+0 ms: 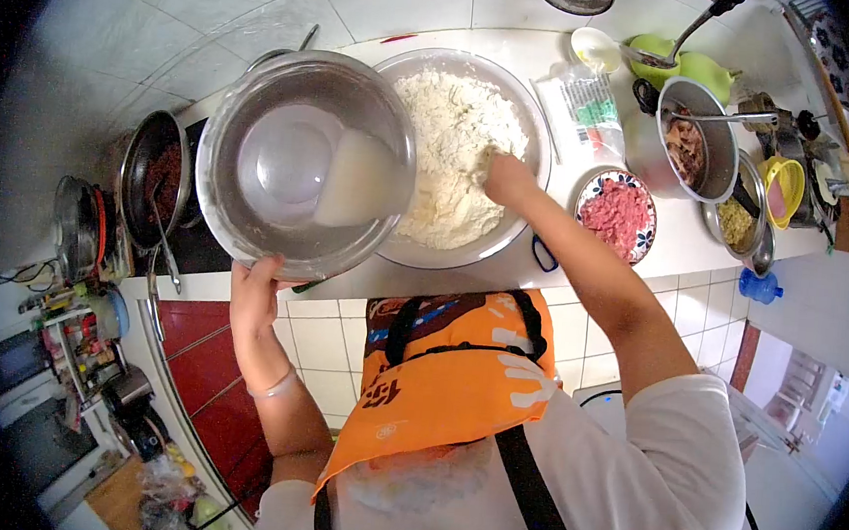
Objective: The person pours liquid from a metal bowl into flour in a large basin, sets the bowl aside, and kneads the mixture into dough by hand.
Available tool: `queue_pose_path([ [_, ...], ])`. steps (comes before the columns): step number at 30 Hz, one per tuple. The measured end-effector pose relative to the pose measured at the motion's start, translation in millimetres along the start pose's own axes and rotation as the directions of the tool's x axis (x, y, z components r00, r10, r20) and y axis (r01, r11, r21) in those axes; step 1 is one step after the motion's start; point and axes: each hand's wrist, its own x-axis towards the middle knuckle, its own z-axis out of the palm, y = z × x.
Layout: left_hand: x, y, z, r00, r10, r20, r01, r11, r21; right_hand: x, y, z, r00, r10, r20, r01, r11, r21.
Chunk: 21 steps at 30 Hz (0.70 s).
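Note:
My left hand (257, 298) grips the near rim of a metal bowl (244, 174), which is tilted to the right with cloudy liquid (360, 180) gathered at its right side. That bowl overlaps the left edge of a larger metal basin (536, 189) on the counter. Inside the basin lies a heap of pale, crumbly flour (459, 120). My right hand (511, 180) is closed at the right side of the flour; its fingertips are hidden, and what they hold cannot be made out.
Right of the basin are a patterned plate of raw minced meat (617, 215), a plastic bag (583, 109), a pot with meat (697, 136) and green bowls (704, 73). A dark pan (155, 177) stands at the left.

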Motion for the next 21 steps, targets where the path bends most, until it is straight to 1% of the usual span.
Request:
queue_pose_path([
  [2,-0.3,5.8,5.6,0.996,-0.029,-0.079,0.019,0.992,-0.127,17.2,3.1,31.8,0.995,0.032,-0.091,-0.011,0.973,0.229],
  [3,0.9,5.1,4.6,0.997,-0.026,-0.078,0.016,0.992,-0.127,21.1,-2.2,39.0,0.995,0.033,-0.094,-0.01,0.973,0.229],
  [5,3.7,1.6,-1.7,0.994,-0.014,-0.104,-0.006,0.98,-0.198,25.8,-16.0,51.8,0.979,0.175,-0.108,-0.112,0.896,0.43],
  [6,4.5,1.9,-5.3,0.994,-0.015,-0.107,-0.006,0.98,-0.197,28.2,-19.2,53.6,0.974,0.22,-0.048,-0.153,0.804,0.575],
  [7,5.3,2.5,-8.7,0.994,-0.011,-0.109,-0.011,0.98,-0.197,29.5,-23.4,55.9,0.976,0.213,-0.048,-0.147,0.806,0.574],
  [9,6.1,4.4,-13.0,0.993,-0.009,-0.118,-0.015,0.981,-0.196,27.4,-38.7,62.2,0.966,0.061,-0.25,0.083,0.846,0.527],
  [10,6.3,6.8,-13.9,0.992,-0.007,-0.124,-0.017,0.98,-0.196,22.3,-51.8,52.8,0.98,0.031,-0.198,0.074,0.861,0.503],
  [11,6.7,7.9,-14.4,0.992,-0.006,-0.129,-0.019,0.98,-0.196,16.1,-62.1,42.8,0.98,0.032,-0.196,0.073,0.86,0.504],
  [12,6.9,8.0,-16.0,0.992,-0.008,-0.129,-0.017,0.981,-0.195,7.4,-74.2,27.6,0.986,-0.094,-0.141,0.14,0.919,0.369],
  [13,8.0,7.7,-17.5,0.99,0.0,-0.139,-0.028,0.98,-0.199,3.9,-85.2,15.6,0.975,-0.211,-0.068,0.221,0.948,0.229],
  [14,9.4,7.6,-19.3,0.989,0.008,-0.149,-0.039,0.979,-0.202,6.3,-96.8,9.4,0.977,-0.204,0.059,0.192,0.968,0.163],
  [15,10.0,8.3,-20.3,0.989,0.008,-0.15,-0.039,0.978,-0.203,10.8,-104.2,13.3,0.977,-0.205,0.059,0.193,0.968,0.162],
  [16,10.0,9.8,-20.6,0.987,0.016,-0.158,-0.05,0.976,-0.213,15.6,-109.2,21.2,0.935,-0.343,-0.085,0.344,0.939,-0.012],
  [17,11.1,10.2,-20.2,0.986,0.025,-0.163,-0.062,0.972,-0.225,20.0,-111.4,28.4,0.85,-0.488,-0.199,0.45,0.869,-0.207],
  [18,13.7,9.9,-20.4,0.987,0.025,-0.16,-0.061,0.972,-0.225,23.9,-112.6,34.5,0.851,-0.485,-0.2,0.447,0.87,-0.208],
  [20,17.9,9.7,-21.9,0.987,0.014,-0.162,-0.052,0.971,-0.233,27.9,-112.3,47.3,0.777,-0.556,-0.296,0.515,0.831,-0.209],
  [21,20.6,8.9,-21.3,0.988,0.011,-0.155,-0.048,0.971,-0.232,29.4,-108.8,48.3,0.781,-0.55,-0.297,0.509,0.835,-0.208],
])
